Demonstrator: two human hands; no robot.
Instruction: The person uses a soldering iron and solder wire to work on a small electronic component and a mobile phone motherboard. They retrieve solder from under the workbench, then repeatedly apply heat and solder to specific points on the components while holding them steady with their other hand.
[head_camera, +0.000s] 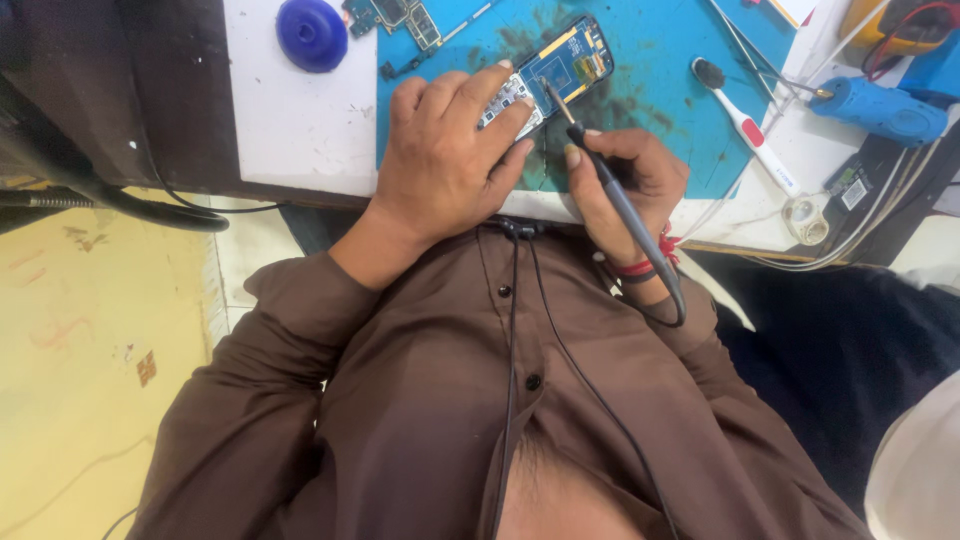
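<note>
Teal mat (700, 150) on bench: your left hand (445, 165) pins circuit board (550, 72), long axis diagonal up-right; right hand (630, 185) pinches soldering iron (625, 215), tip toward board.

Single head view: looks steeply down and back over wearer's chest, close to tabletop (300, 130) edge; scene appears inverted, tabletop at frame top

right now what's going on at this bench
A person is working on a small circuit board on a teal mat. The left hand presses the board flat on the mat. The right hand holds a thin grey probe like a pen, its tip touching the board. A toothbrush, a blue tool and a blue round disc lie nearby, untouched.
</note>
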